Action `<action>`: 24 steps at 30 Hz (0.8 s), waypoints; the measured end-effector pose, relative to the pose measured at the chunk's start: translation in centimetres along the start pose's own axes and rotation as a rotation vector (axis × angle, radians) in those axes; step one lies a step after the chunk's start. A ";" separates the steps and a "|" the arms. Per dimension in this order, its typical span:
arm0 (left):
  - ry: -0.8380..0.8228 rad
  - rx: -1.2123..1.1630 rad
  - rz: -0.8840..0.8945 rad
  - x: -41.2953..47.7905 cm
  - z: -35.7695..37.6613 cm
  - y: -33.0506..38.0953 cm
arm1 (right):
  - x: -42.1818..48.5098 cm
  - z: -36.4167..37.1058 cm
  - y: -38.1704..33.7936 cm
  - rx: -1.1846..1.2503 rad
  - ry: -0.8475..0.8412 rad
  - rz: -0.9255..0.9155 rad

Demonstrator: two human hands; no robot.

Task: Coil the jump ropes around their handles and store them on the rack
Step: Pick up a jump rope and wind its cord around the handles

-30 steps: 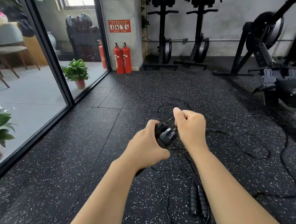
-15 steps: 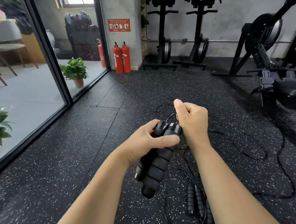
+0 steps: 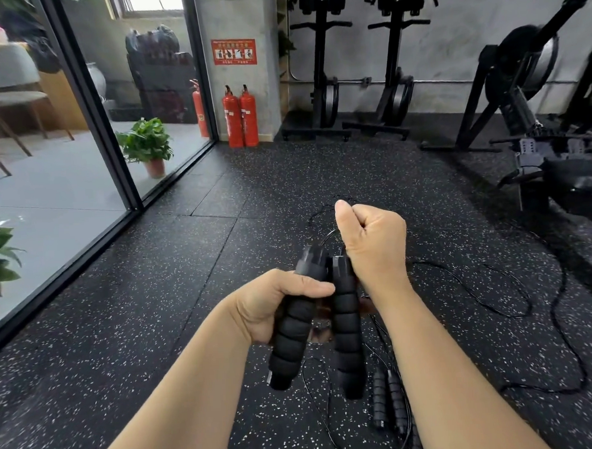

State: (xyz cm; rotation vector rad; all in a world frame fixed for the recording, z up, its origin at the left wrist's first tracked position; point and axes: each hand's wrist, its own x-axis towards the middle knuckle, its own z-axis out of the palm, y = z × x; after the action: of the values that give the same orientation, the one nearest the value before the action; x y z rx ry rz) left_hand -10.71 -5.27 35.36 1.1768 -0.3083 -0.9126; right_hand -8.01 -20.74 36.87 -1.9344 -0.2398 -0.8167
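While a second pair of handles point(image 3: 388, 403) lies nearest us on the speckled floor point(image 3: 129, 336), side by side w/ thin cord looped around them, that rope isn't being handled yet, and we'd judge it comes after this one. Just above, we hold two black foam handles point(image 3: 322, 322) together, butt ends down, cord ends up, prob. so they form one bundle to wind the rope around. Our left hand point(image 3: 274, 302) grips them near the top: thumb laid across the front of the left handle, other fingers curled behind, out of view, so we can't tell exactly how they sit. Our right hand point(image 3: 374, 244) is closed in a fist right beside the handle tops, thumb up and pressed to the curled index finger; it seems to pinch the cord where it leaves the handles, though the cord inside the fist is hidden. That placement fits feeding rope for a wrap; no turns show on the handles yet, so we reckon coiling is barely begun. Further out, the rope point(image 3: 480, 300) trails in loose loops across the floor to the right. Beyond stand a potted plant point(image 3: 146, 146), two fire extinguishers point(image 3: 241, 115) and gym machines at the wall. No rack we can ID as the storage spot.
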 end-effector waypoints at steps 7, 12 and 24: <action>-0.157 -0.210 -0.046 0.7 0.5 -0.6 | 0.1 -0.4 0.4 -0.077 0.065 0.024; -0.189 -0.167 -0.079 0.3 -0.2 -0.3 | 0.3 -1.3 1.0 -0.199 0.043 -0.013; -0.272 -0.170 -0.121 -1.5 -1.4 0.7 | 0.7 -3.5 1.8 0.077 -0.183 0.231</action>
State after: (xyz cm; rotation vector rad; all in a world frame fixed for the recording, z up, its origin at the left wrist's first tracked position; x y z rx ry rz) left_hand -10.44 -3.21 35.76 0.9223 -0.3735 -1.1853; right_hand -8.14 -24.71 37.00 -1.9230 -0.1512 -0.4732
